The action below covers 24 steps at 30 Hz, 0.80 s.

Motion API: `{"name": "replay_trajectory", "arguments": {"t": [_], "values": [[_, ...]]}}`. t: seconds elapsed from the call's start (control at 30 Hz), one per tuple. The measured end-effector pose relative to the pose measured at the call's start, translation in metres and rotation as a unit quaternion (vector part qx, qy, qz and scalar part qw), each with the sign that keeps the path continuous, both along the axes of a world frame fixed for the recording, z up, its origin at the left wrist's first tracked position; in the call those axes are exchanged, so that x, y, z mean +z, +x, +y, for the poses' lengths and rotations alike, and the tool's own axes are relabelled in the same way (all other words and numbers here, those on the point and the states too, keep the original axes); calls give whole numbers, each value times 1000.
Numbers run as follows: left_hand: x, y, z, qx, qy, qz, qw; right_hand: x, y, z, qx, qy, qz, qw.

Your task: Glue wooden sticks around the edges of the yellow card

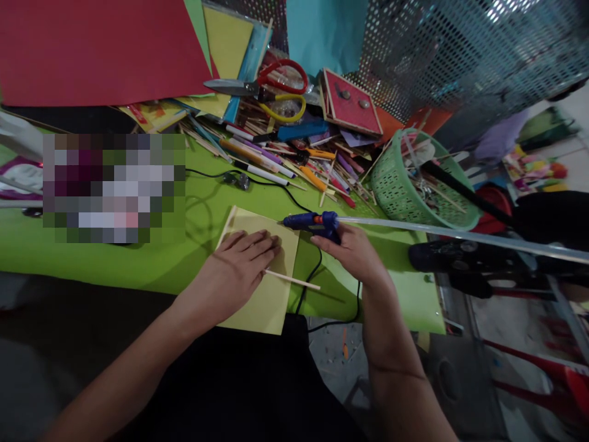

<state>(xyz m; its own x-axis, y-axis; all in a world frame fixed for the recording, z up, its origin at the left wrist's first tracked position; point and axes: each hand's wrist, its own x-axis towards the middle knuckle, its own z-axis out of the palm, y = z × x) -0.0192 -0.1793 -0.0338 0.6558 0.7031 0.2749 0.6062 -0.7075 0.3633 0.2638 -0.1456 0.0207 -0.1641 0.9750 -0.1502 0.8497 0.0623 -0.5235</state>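
Note:
My left hand (237, 267) lies flat, palm down, on a sheet of yellow paper (262, 313). From beneath its thumb side a thin wooden stick (297, 281) sticks out to the right; whether the thumb grips it is hidden. My right hand (356, 248) is closed around the handle of a blue glue gun (313, 222). The gun's nozzle points left, over the paper's upper right part, close to my left fingertips. A long clear glue stick (427, 230) runs out of the gun's back to the right.
Behind the paper, red-and-yellow-handled scissors (276, 92) lie on a heap of pens and sticks. A green basket (386, 181) stands at the right. Black cord (301, 294) hangs over the edge of the green table (161, 261). Red paper (101, 49) fills the upper left.

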Motion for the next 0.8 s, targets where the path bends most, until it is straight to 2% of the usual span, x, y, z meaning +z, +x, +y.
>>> {"name": "replay_trajectory", "arguments": {"t": [0.13,0.33,0.63,0.8], "values": [[-1,0,0,3,-4,4,1000,-2,-2,1,7,2,1,1000],[-5,0,0,3,10,-1,1000,4,1,0,-3,-3,-19,1000],[1,-1,-1,1,-4,12,1000,11,7,-2,5,0,5,1000],[4,3,-2,3,-12,22,1000,8,6,-1,0,0,-1,1000]]}}
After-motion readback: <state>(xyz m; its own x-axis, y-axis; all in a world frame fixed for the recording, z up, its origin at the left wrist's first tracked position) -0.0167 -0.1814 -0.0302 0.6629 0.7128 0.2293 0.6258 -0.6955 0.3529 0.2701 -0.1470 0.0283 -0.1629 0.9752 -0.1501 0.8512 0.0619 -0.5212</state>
